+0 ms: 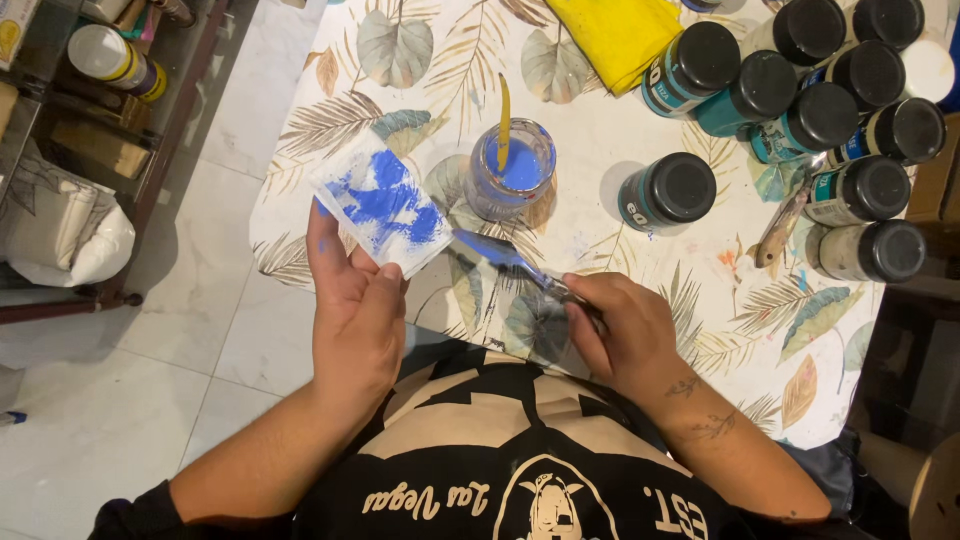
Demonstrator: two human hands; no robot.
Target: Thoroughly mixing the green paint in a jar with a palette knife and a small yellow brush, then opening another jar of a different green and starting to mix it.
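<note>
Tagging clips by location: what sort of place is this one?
Likely a home craft or painting corner, not a factory. A leaf-print table cover carries a cluster of black-capped paint bottles and a jar of blue paint. The left hand holds a blue-smeared square piece, the right hand a palette knife.

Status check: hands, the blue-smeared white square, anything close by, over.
Left hand holds small white square smeared with blue paint. Right hand grips blue-tipped palette knife. Glass jar of blue paint just beyond.
</note>
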